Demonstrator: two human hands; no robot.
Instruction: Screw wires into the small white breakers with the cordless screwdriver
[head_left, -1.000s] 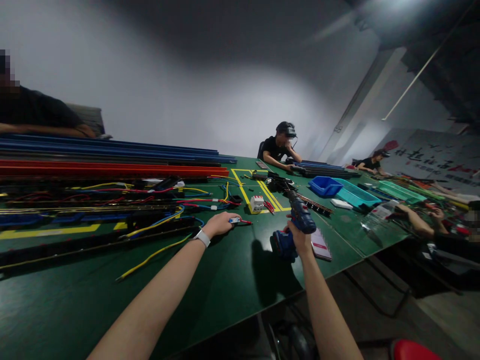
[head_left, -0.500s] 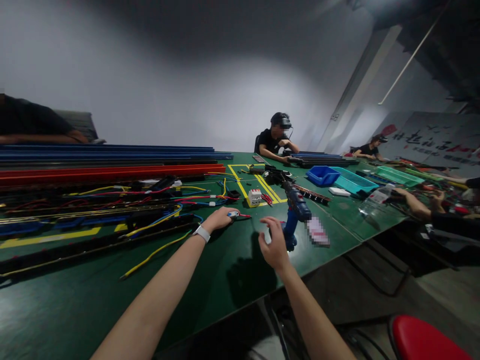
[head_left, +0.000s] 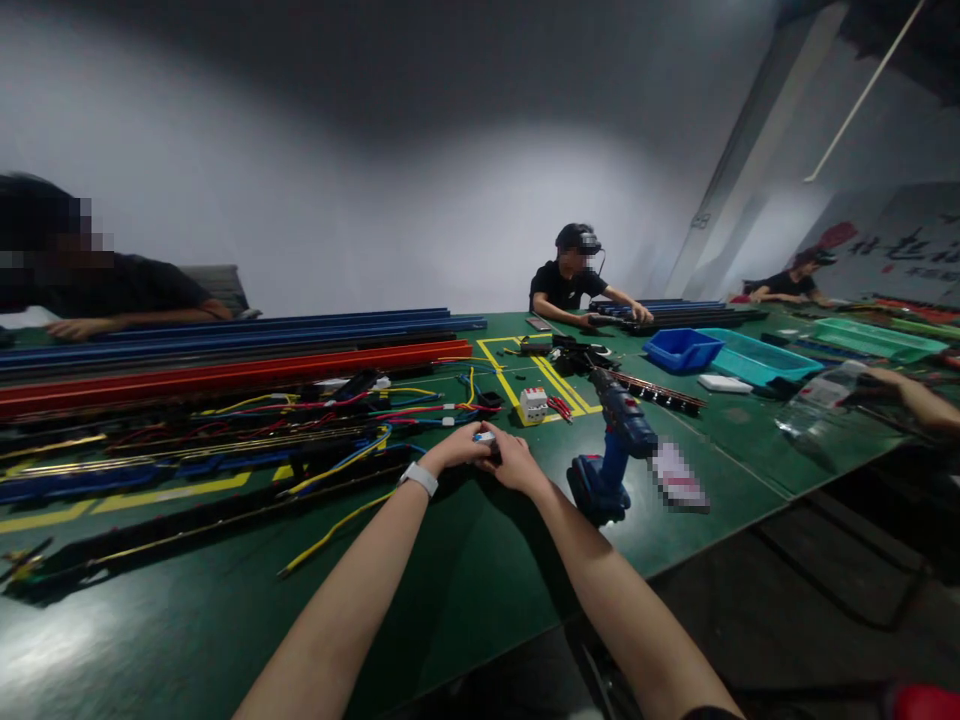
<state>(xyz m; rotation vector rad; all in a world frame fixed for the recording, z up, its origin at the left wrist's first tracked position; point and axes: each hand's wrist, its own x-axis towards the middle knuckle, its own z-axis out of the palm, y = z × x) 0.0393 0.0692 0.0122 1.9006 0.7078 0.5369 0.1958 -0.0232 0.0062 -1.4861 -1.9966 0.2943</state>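
My left hand, with a white watch on its wrist, is closed on a small white-and-blue part just over the table. Meeting it from the other side, my right hand has its fingers bent round the same part. Most of that part is hidden by the fingers, so its kind does not show. Beyond the hands a white circuit breaker with red levers stands beside short red wires. A blue cordless drill rests upright to the right of my right hand.
Cable bundles and long red rails lie on the left. To the right are a blue bin, a teal tray and a plastic bottle. Across the green table a person works; others sit left and right.
My right hand has moved left and closed in on the part in my left hand. The view has turned a little left. A co-worker at the left has leaned into view.
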